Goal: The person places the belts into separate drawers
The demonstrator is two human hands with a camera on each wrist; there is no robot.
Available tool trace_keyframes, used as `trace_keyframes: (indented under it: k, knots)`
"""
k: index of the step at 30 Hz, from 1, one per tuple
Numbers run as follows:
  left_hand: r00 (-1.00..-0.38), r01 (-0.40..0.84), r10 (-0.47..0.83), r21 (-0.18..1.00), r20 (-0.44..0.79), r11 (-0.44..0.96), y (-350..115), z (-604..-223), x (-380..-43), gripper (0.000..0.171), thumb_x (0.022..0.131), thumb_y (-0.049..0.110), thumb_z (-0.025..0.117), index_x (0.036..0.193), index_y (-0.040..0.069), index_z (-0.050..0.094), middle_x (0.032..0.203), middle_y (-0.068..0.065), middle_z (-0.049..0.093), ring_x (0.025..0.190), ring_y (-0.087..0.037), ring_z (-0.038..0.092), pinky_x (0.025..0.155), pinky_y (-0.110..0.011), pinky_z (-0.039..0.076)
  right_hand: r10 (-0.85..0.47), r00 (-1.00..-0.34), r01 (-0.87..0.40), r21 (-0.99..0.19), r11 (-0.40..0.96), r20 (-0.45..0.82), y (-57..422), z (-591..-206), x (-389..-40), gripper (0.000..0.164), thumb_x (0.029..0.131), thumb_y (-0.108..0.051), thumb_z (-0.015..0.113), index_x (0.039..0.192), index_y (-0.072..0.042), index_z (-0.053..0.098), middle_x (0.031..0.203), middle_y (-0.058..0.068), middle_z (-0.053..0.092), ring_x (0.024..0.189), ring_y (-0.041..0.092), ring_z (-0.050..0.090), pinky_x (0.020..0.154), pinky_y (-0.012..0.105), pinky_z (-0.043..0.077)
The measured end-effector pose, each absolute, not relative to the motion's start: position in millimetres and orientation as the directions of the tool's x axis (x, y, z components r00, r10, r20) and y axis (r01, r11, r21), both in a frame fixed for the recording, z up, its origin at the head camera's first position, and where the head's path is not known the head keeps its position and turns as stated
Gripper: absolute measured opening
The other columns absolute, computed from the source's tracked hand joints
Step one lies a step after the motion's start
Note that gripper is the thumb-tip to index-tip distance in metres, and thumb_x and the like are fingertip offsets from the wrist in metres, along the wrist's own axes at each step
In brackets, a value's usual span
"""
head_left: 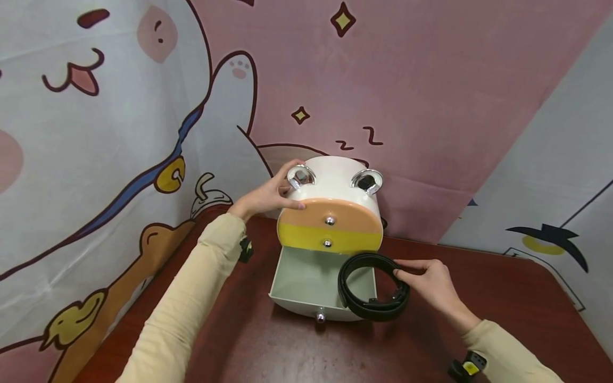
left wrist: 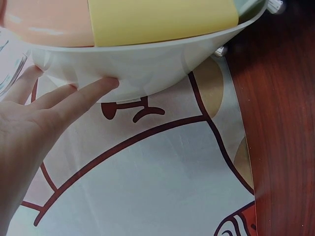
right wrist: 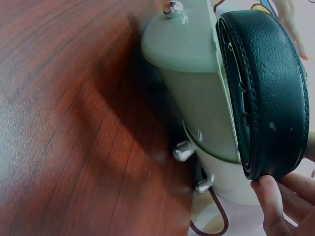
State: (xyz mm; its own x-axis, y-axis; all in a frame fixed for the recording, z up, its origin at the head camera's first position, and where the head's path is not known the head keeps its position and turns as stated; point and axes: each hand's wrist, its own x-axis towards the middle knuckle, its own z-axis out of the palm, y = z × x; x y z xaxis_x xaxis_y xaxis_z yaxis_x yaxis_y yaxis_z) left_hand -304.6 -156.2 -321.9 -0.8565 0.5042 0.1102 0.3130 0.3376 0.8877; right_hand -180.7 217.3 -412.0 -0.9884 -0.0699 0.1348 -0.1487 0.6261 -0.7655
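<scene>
A white desktop drawer box (head_left: 332,178) with two silver ring-shaped ears stands on the table. Its orange drawer (head_left: 351,213) and yellow drawer (head_left: 301,236) are closed. The pale green bottom drawer (head_left: 304,274) is pulled out. My left hand (head_left: 268,198) rests on the box's left side, thumb at the front edge; in the left wrist view its fingers (left wrist: 93,93) lie fairly straight against the white wall. With thumb and fingers, my right hand (head_left: 433,284) pinches a coiled black belt (head_left: 380,313), held over the drawer's right front part. Stitching shows on the belt (right wrist: 278,93) in the right wrist view.
The box stands on a dark red-brown wooden table (head_left: 268,354). Behind it hangs a cartoon-printed cloth (head_left: 407,80). A silver knob (head_left: 321,316) sticks out from the open drawer's front. Silver feet (right wrist: 184,150) show under the box.
</scene>
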Motion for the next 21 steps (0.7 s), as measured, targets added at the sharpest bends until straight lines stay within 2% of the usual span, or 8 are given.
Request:
trace_keyframes:
  k: [6,11,16,18,21]
  knots:
    - [-0.855,0.322,0.506,0.882,0.115,0.344,-156.2,-322.1,-305.1,0.105,0.08,0.012,0.081,0.153,0.032,0.009,0.145,-0.017,0.035,0.135,-0.044,0.03,0.102,-0.05,0.036,-0.082,-0.986,-0.165,-0.766,0.621,0.145,207.8,-410.5,-181.0,0.028,0.083,-0.018,0.077,0.108,-0.005,0.075,0.07,0.002,0.071,0.044,0.007,0.026,0.044,0.024,0.026]
    - [-0.856,0.315,0.506,0.886,0.109,0.342,-156.7,-322.5,-305.1,0.105,0.08,0.012,0.081,0.153,0.033,0.009,0.143,-0.02,0.036,0.135,-0.044,0.03,0.101,-0.051,0.036,-0.086,-0.984,-0.177,-0.763,0.622,0.158,199.2,-414.4,-182.7,0.026,0.082,-0.015,0.078,0.105,-0.005,0.076,0.068,0.001,0.07,0.044,0.007,0.025,0.043,0.023,0.024]
    - [-0.851,0.324,0.513,0.884,0.116,0.337,-157.4,-322.1,-305.8,0.104,0.08,0.012,0.081,0.152,0.033,0.01,0.143,-0.017,0.038,0.135,-0.043,0.031,0.102,-0.051,0.035,-0.103,-0.982,-0.187,-0.767,0.614,0.156,190.3,-415.7,-185.5,0.024,0.081,-0.012,0.077,0.104,-0.004,0.076,0.072,0.003,0.071,0.046,0.008,0.033,0.044,0.023,0.026]
    - [-0.847,0.329,0.518,0.885,0.122,0.33,-157.4,-322.1,-306.3,0.103,0.08,0.011,0.081,0.152,0.032,0.01,0.144,-0.016,0.039,0.135,-0.043,0.031,0.102,-0.051,0.035,-0.11,-0.98,-0.2,-0.766,0.611,0.169,186.5,-415.4,-186.8,0.023,0.081,-0.013,0.077,0.102,-0.004,0.076,0.077,0.005,0.072,0.049,0.008,0.039,0.046,0.023,0.028]
    - [-0.846,0.329,0.518,0.885,0.122,0.329,-157.3,-322.1,-306.1,0.104,0.08,0.011,0.081,0.153,0.031,0.01,0.142,-0.017,0.039,0.135,-0.043,0.031,0.102,-0.051,0.035,-0.114,-0.976,-0.218,-0.763,0.609,0.188,181.1,-416.3,-188.7,0.022,0.08,-0.013,0.078,0.101,-0.004,0.077,0.085,0.008,0.073,0.052,0.007,0.04,0.048,0.023,0.029]
